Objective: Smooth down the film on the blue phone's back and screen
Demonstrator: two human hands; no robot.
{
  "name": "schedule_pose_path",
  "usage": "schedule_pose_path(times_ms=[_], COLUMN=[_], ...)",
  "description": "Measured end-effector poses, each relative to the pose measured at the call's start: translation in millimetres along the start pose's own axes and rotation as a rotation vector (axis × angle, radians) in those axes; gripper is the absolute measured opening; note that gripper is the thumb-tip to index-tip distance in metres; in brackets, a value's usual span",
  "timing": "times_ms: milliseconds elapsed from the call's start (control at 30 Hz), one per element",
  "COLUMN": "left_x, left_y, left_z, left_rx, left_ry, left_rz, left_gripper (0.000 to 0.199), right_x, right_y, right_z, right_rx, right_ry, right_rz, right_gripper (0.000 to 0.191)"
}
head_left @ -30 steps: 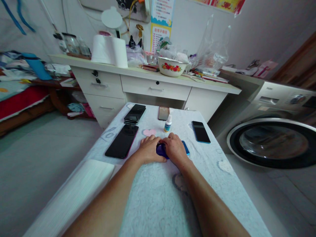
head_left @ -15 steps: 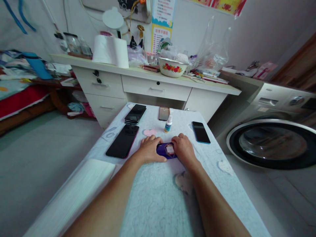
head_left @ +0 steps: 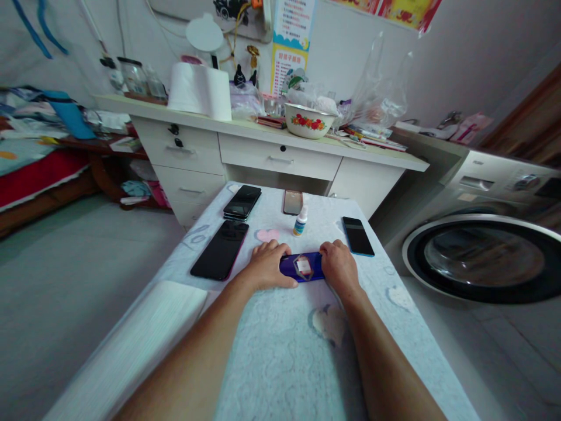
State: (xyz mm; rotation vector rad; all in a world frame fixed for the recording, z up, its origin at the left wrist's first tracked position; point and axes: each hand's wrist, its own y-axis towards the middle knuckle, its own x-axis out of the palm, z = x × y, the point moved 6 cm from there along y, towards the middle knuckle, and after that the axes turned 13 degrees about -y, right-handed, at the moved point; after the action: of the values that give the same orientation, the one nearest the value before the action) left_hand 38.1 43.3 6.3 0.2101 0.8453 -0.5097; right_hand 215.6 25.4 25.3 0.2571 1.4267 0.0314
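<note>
My left hand (head_left: 268,266) clasping a purple phone (head_left: 313,270), right hand (head_left: 340,266) curled against it, grip unclear, pale tablecloth (head_left: 272,351) beneath, white desk (head_left: 280,155) ahead, washing machine (head_left: 482,254) at right.

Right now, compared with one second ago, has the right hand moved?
Yes. The right hand has moved to the right along the purple phone, farther from the printed pink heart.

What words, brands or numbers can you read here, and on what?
"好孩子" (apparently): blue-and-yellow paper wall poster; its other lines are too blurred.
Blue-and-yellow-labelled white bottle: print too small.
Silver front-loading washing machine: lettering too small.
Glossy purple phone: markings unreadable.
</note>
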Motion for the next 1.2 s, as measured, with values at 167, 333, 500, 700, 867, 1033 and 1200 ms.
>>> schedule_pose_path(times_ms=[167, 333, 500, 700, 867, 1033, 1200], left_x=[-0.7, 0.2, 1.4, 0.8, 1.1, 1.0, 1.7], left_y=[-0.3, 0.3, 0.6, 0.4, 0.7, 1.5, 1.3], left_z=[0.5, -0.8, -1.1, 0.3, 0.2, -0.4, -1.0], left_rx=[0.008, 0.008, 0.018, 0.032, 0.023, 0.016, 0.017], left_ry=[0.005, 0.013, 0.017, 0.021, 0.022, 0.024, 0.025], left_rz=[0.0, 0.007, 0.015, 0.031, 0.021, 0.018, 0.013], left_gripper=[0.065, 0.066, 0.065, 0.066, 0.067, 0.069, 0.067], right_x=[-1.9, -1.1, -2.3, -5.5, -7.4, -9.1, -5.9], right_y=[-1.7, -5.3, -9.5, -12.0, -13.7, -14.6, -11.7], right_z=[0.1, -11.8, -26.1, -38.8, -49.8, -55.7, -50.7], right_rx=[0.013, -0.036, -0.119, -0.184, -0.26, -0.302, -0.278], right_ry=[-0.005, 0.02, 0.088, 0.138, 0.158, 0.151, 0.137], right_rz=[-0.006, -0.013, 0.011, 0.008, 0.012, 0.009, 0.014], right_gripper=[0.025, 0.026, 0.025, 0.024, 0.023, 0.024, 0.023])
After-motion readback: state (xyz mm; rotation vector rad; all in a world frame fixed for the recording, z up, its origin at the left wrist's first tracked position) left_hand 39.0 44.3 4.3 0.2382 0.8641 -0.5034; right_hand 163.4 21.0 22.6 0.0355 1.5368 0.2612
